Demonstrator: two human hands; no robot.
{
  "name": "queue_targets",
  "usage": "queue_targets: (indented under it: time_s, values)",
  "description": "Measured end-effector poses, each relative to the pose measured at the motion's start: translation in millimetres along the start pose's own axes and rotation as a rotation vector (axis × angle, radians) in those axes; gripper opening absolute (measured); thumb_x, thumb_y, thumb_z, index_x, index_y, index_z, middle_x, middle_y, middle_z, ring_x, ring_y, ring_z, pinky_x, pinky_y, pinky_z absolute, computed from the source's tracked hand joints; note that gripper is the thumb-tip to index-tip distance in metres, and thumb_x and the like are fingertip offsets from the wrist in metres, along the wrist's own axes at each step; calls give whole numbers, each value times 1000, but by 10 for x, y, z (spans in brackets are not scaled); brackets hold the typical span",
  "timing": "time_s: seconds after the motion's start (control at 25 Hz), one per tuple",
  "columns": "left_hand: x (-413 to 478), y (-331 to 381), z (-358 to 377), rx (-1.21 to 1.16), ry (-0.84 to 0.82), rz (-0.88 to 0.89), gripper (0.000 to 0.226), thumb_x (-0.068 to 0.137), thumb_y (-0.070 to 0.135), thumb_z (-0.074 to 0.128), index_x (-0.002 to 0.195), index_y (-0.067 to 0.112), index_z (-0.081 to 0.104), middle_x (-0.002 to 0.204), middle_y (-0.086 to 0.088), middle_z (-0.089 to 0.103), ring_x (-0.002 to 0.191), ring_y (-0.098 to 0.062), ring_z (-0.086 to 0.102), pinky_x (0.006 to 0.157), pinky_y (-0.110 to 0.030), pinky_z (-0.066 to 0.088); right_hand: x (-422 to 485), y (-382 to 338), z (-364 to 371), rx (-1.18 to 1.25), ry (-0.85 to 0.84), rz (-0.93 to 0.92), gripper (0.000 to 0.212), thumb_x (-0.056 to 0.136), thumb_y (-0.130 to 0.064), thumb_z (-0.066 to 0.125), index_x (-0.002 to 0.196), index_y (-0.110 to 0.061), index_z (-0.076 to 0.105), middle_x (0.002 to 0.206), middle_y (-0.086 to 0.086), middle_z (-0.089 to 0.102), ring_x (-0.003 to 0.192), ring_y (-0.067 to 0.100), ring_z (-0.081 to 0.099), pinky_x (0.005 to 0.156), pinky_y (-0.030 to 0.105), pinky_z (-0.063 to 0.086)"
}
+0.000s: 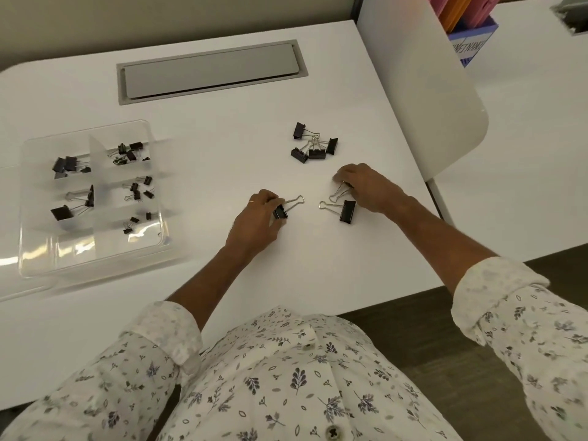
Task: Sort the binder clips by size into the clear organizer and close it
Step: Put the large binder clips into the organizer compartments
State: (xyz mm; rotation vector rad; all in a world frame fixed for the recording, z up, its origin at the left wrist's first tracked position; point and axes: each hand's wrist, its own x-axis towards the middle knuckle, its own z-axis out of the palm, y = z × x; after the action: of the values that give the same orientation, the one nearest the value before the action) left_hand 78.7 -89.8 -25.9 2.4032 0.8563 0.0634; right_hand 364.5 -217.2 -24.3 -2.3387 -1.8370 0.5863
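Left fingers (269, 199) around binder clip (280, 212)

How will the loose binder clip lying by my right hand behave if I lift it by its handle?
The binder clip probably feels stiff and light: small black body, thin wire loops. Lifted by one loop, the body would likely swing, since the handles look hinged. Pushed on the smooth white desk, it should slide, not roll: it lies flat.

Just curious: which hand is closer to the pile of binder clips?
Right. The right hand lies just nearer the person than the pile of binder clips; the left hand is farther, to its left, gripping one binder clip.
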Motion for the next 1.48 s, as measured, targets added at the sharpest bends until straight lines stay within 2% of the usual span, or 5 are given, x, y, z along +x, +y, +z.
queue_targets:
  time_s: [0.36, 0.6, 0.92, 1.16, 1.48]
  values:
    - [-25, -43, 64, -29, 51, -11, 41, 94, 29, 68, 133, 21, 62, 133, 7, 51, 128, -16, 46, 79, -36, 55, -393, -398, -43, 292, 206, 284, 44, 84, -28, 71, 125, -15, 63, 108, 7, 66, 100, 25, 63, 89, 38, 52]
    - [-35, -55, 76, -38, 59, -9, 40, 95, 29, 67, 134, 21, 61, 135, 8, 50, 130, -14, 45, 81, -36, 54, -547, -536, 269, 208, 123, 338, 67, 81, -50, 79, 135, -16, 57, 131, 5, 56, 119, 26, 50, 96, 40, 48]
    - [-33, -100, 147, -178, 69, -33, 47, 88, 23, 74, 134, 18, 62, 138, 3, 58, 128, -20, 47, 102, -42, 49, -738, -565, 407, 239, 242, 305, 51, 88, -34, 76, 134, -16, 61, 125, 4, 63, 114, 25, 57, 93, 32, 44]
    - [-197, 2, -120, -1002, -8, -428, 47, 90, 29, 77, 133, 17, 63, 115, 4, 73, 104, -11, 67, 104, -30, 52, -738, -997, 160, 1603, 124, 549, 55, 88, -34, 77, 132, -6, 59, 115, 9, 73, 109, 24, 67, 100, 37, 54]
    - [-740, -244, -557, -1532, -57, -519, 27, 100, 24, 61, 120, 8, 69, 128, -16, 69, 113, -25, 65, 111, -39, 48, -550, -1685, 195, 2049, -45, 536, 53, 98, -37, 62, 137, -3, 53, 137, 20, 62, 117, 27, 64, 106, 41, 51]
